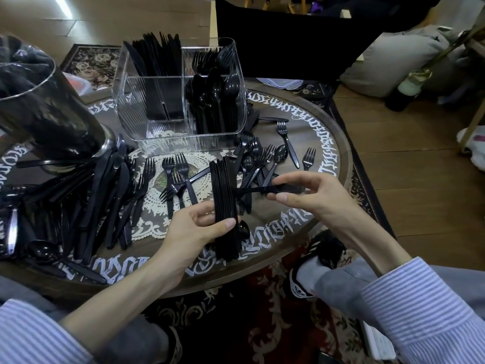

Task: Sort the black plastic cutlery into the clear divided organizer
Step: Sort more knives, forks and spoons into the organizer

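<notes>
Left hand (199,227): fingers clamped round a stack of knives (224,206) above the table (338,153).
Right hand (307,195): fingertips pinch one knife (265,189) beside the stack.
Organizer (181,93): behind, partly filled.

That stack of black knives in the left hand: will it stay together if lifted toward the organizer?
The knife stack is probably light but loose: only the left hand holds it mid-length. Its glossy plastic looks slippery, so pieces may fan out or slide.

Round lettered table (309,111), lace doily (154,206)
</notes>
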